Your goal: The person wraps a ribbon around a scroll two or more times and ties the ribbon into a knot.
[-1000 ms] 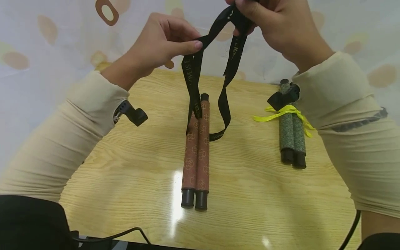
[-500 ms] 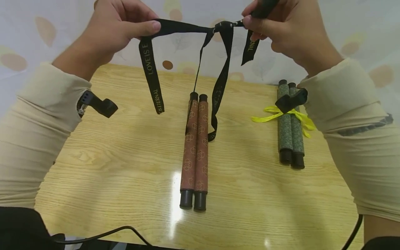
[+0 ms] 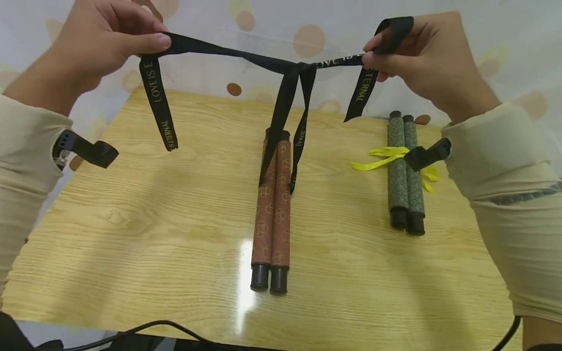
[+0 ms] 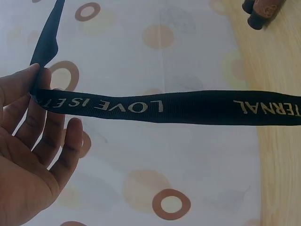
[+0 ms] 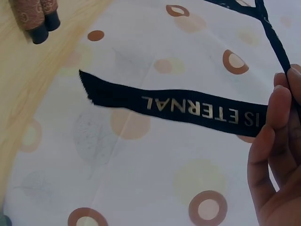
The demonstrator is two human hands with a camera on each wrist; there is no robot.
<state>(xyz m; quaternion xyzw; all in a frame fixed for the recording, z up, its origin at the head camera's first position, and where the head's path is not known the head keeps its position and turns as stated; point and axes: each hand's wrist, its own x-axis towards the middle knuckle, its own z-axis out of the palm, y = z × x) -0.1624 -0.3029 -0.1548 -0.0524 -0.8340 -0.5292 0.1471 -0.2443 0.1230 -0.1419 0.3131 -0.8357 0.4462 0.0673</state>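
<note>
A black ribbon printed with gold letters stretches between both hands, crossing in a knot or twist above a double-rolled red-brown scroll. From that crossing, two strands run down to either side of the scroll, which lies lengthwise on the table with dark end caps. My left hand pinches one end of the ribbon between thumb and fingers, and its tail hangs down. My right hand pinches the other end, with a loop over the fingers and a short tail below. In the left wrist view the ribbon tail extends sideways from the fingertips.
A grey-green double-rolled scroll tied with a yellow ribbon lies at the right of the wooden table. A patterned pale cloth rises behind the table. A black cable crosses the front edge.
My hands have moved apart, the left to the left and the right to the right. The ribbon, bunched and looped before, is now drawn out straight with its crossing lower over the scroll.
</note>
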